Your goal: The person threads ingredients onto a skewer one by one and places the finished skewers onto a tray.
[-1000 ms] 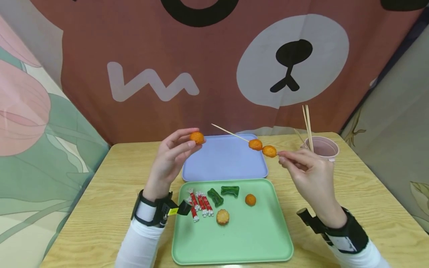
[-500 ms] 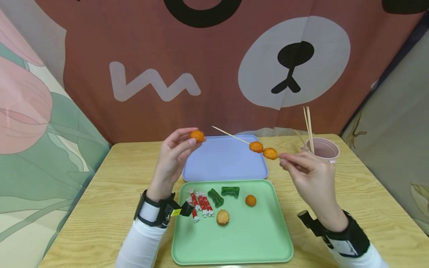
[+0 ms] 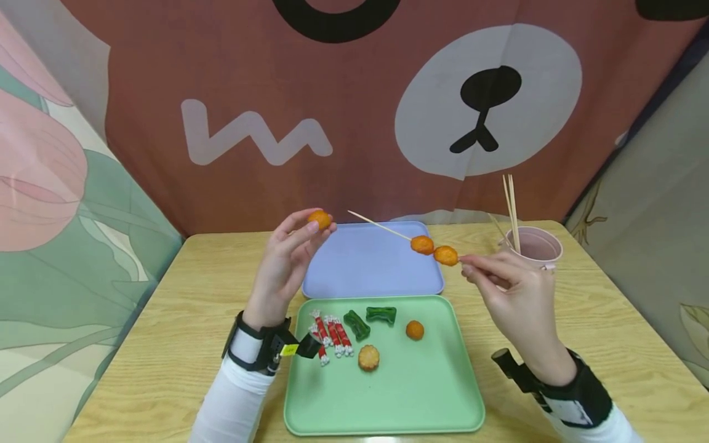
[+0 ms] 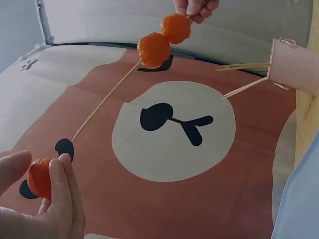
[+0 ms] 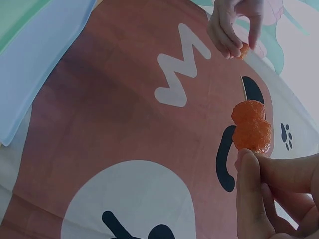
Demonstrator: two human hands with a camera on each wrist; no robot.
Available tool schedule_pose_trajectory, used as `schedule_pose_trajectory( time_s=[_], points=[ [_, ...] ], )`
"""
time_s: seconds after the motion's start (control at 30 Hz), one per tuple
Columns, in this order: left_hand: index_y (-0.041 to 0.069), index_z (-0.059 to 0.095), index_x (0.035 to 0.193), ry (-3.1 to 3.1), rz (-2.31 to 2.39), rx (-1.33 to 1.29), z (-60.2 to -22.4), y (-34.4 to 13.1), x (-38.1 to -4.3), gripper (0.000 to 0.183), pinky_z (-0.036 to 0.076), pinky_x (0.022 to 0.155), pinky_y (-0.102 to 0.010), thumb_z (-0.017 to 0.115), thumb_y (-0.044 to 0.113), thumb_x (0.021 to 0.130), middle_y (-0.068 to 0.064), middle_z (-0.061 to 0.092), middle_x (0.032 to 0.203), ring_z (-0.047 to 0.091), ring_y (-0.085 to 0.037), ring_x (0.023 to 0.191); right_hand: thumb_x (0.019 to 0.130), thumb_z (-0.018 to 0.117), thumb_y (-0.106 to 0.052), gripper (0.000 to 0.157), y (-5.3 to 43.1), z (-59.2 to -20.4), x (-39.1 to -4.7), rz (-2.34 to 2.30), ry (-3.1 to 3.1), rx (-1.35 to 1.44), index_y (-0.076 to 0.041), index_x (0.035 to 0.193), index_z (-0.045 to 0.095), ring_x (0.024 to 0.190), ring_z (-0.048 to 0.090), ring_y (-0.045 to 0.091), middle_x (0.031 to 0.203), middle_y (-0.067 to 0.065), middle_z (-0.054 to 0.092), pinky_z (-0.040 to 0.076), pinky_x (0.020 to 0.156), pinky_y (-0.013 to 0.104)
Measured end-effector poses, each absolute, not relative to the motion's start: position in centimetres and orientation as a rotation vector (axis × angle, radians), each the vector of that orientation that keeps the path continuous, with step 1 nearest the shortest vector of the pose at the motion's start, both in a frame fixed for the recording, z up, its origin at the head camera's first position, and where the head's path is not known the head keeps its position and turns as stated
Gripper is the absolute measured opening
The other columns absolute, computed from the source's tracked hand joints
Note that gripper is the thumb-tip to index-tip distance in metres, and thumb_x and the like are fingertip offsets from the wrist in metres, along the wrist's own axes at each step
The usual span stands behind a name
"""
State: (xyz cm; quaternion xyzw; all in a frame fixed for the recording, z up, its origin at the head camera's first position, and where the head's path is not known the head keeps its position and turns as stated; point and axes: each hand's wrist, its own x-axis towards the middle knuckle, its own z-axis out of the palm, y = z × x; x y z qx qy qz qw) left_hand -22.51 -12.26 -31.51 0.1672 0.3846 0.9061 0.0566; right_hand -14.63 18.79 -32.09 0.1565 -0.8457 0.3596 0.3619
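Observation:
Between the thumb and fingers of my left hand is a glossy orange ball, raised above the table. My right hand pinches a bamboo skewer near its blunt end. Two more orange balls are threaded on it, one right at my right fingertips and the other just beyond. The bare, pointed part of the skewer aims left at the loose ball. In the left wrist view the skewer tip ends a short way from the held ball, with a gap between them.
On the green tray lie red-wrapped sticks, two green bone-shaped pieces, a round biscuit and another orange ball. A blue tray is behind. At right, a pink bucket holds several skewers.
My left hand has shifted slightly up and to the left with its ball, a little farther from the skewer tip. My right hand and the skewer stay nearly in place.

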Motion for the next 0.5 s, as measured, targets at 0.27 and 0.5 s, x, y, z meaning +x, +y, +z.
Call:
schedule_pose_trajectory(
  time_s=[0.27, 0.5],
  points=[
    [0.004, 0.07, 0.104, 1.325, 2.738, 0.424, -31.71, -11.98, -22.56, 0.018, 0.048, 0.097, -0.034, 0.059, -0.001, 0.09, -0.009, 0.068, 0.104, 0.069, -0.023, 0.096, 0.072, 0.077, 0.005, 0.017, 18.86, -32.37, -14.69, 0.94, -2.17, 0.425, 0.0, 0.088, 0.076, 0.074, 0.059, -0.015, 0.078, 0.006, 0.071, 0.049, 0.066, 0.005],
    [0.006, 0.066, 0.101, 1.322, 2.741, 0.496, -31.46, -11.98, -22.23, 0.015, 0.05, 0.095, -0.034, 0.058, -0.002, 0.09, -0.01, 0.068, 0.102, 0.067, -0.023, 0.099, 0.072, 0.077, 0.006, 0.017, 18.96, -32.34, -14.49, 0.928, -2.162, 0.432, -0.001, 0.088, 0.076, 0.075, 0.059, -0.015, 0.079, 0.006, 0.072, 0.048, 0.066, 0.004]
  ],
)
